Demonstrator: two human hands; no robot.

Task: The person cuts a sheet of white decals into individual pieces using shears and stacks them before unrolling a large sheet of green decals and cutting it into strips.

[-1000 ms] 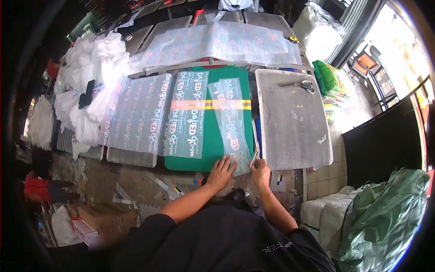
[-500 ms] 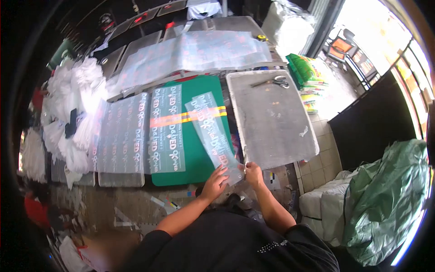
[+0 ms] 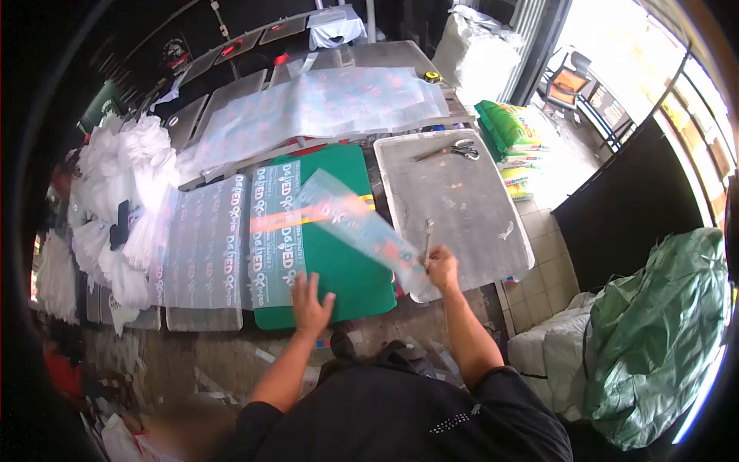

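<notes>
My left hand is open with fingers spread, its fingertips at the near edge of a printed clear plastic sheet. That sheet overlaps the left part of a green board, which has an orange-yellow band across it. Over the board's right side slants a narrow strip of the same printed film, blurred by motion. My right hand is closed on the strip's near end. A slender metal-looking tool sticks up from that fist; its kind is unclear.
A grey white-rimmed board lies to the right with black-handled scissors on it. More printed sheets lie left, beside bunched white plastic. Film sheets and a yellow tape measure are behind; a green sack stands right.
My right hand has moved up and right, swinging the strip's near end toward the grey board. My left hand has left the strip and moved left, its fingers now spread.
</notes>
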